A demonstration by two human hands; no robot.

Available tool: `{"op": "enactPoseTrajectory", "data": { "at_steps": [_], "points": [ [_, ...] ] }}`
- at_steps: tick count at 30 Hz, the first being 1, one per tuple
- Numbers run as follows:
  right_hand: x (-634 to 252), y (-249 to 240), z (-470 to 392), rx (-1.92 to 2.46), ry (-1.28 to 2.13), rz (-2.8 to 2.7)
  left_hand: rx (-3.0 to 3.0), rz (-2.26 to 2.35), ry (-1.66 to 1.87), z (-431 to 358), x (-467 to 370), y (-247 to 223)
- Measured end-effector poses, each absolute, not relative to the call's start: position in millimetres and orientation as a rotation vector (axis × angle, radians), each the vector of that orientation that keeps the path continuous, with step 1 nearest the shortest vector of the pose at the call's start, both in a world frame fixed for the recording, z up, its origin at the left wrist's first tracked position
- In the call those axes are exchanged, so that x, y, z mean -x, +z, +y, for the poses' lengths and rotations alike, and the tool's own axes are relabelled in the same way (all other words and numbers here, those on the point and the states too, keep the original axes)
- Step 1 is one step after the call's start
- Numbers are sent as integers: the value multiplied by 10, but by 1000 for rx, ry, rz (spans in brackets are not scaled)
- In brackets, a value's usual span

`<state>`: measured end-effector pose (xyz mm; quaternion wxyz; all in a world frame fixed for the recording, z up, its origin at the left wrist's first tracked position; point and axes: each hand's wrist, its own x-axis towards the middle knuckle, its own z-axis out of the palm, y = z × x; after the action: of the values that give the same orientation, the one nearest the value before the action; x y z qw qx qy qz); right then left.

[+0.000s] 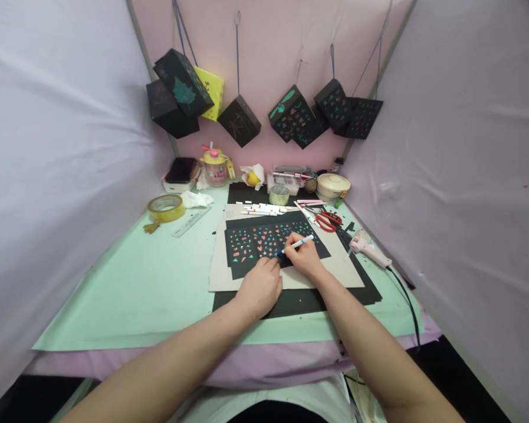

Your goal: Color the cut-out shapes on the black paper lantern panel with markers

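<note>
A white marker pen (303,241) with a blue tip is gripped in my right hand (303,258), its tip down at the black card. My left hand (261,286) lies flat on the lower edge of that card, fingertips close to the pen tip. The black card (242,271) bears rows of small coloured hearts, stars, triangles and other shapes. Under it lies a pale grey board (344,276), on top of larger black sheets (291,306). Behind the card rest several white markers (264,210). Part of the pattern is hidden by my hands.
Red-handled scissors (328,221) and a pink glue gun (370,249) with a black cord lie on the right. Yellow tape (166,208) and a clear ruler (192,222) lie left. A cup (214,167) and a lidded bowl (332,185) stand behind; decorated black boxes (240,121) hang above.
</note>
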<state>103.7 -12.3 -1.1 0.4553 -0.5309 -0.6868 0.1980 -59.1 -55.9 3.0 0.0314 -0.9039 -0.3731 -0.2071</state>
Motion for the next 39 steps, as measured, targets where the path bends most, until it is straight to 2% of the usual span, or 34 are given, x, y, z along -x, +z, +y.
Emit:
{"op": "enactPoseTrajectory", "data": {
  "at_steps": [39],
  "points": [
    [-1031,6,-121,1332,484,-1713,2783,-1154,-594,-553,589,19]
  ]
}}
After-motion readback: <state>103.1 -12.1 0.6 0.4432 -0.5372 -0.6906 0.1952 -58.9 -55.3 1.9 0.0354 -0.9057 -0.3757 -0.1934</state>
